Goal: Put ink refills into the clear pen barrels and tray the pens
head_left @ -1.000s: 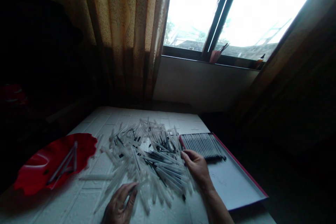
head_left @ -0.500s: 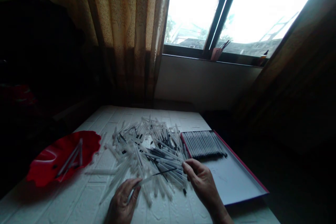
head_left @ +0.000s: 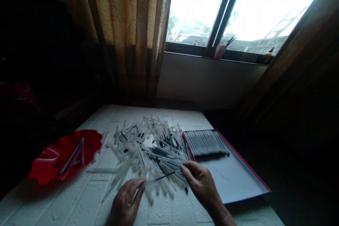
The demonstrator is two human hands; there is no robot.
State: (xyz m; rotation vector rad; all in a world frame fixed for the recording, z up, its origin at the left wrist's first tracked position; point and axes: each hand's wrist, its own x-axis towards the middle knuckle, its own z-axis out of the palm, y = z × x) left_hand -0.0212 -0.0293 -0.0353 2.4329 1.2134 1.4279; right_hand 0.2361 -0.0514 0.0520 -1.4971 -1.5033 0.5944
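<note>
My left hand (head_left: 126,199) is closed in a pinch on the end of a clear plastic pen barrel (head_left: 150,182). A thin dark ink refill (head_left: 165,176) runs from the barrel toward my right hand (head_left: 200,182), its near part lined up with the barrel. The thumb and fingers of my right hand are pinched at the refill's far end, though the exact contact is hard to see. Beneath and beyond both hands lies a loose pile of clear pen barrels (head_left: 127,164) and dark refills (head_left: 160,152).
To the right, a shallow red-edged box lid (head_left: 233,183) holds a neat row of pens (head_left: 206,143). A red scalloped dish (head_left: 45,164) with a few barrels stands at left. One small black cap (head_left: 186,190) lies by my right hand on the white brick-patterned table (head_left: 71,201).
My right hand has shifted slightly left, closer to my left hand. Less of the dark refill shows between the hands. My left hand has moved slightly right.
</note>
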